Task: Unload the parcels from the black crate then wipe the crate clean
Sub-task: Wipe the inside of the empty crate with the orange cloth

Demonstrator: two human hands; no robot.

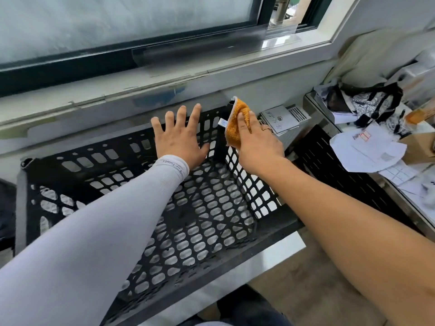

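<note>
The black crate (98,170) with a perforated lattice fills the middle of the view below a window, and nothing lies inside it. My left hand (180,137), in a pale grey sleeve, lies flat with fingers spread against the inner face of the crate's far wall. My right hand (256,144) presses an orange cloth (236,121) with a white tag onto the crate's far right corner post, fingers over the cloth. White parcels and envelopes (367,147) lie piled on the surface to the right.
A window sill (141,90) runs just behind the crate. A black patterned bag (374,102) sits at the right rear. A second black perforated panel (329,161) stands right of the crate. A grey box (280,118) lies behind my right hand.
</note>
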